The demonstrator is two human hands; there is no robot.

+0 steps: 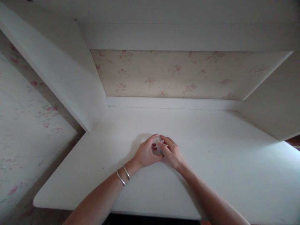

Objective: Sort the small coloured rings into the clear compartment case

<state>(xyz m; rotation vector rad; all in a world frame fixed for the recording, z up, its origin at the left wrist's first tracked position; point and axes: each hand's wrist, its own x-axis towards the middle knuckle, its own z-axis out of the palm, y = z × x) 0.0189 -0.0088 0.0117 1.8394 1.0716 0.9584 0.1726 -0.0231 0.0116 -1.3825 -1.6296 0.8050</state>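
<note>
I see my left hand (145,153) and right hand (172,154) meeting on the white table (211,162), fingers curled around a small pale object (157,143) (too hidden to identify). It sits pinched between both hands, wallpaper (175,75) at twelve o'clock.

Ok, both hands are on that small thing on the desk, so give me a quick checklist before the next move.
1. Left hand on the small pale object: ok, fingers curl around it.
2. Right hand on the same object: ok, fingertips meet it from the other side.
3. Object resting on the white desk or lifted: cannot tell, the hands hide its underside.
4. What the object is: cannot tell, too small and mostly covered.
5. Object away from the desk's front edge: ok, it sits near the middle.
6. Bracelets on the left wrist, apart from the object: ok.
</note>
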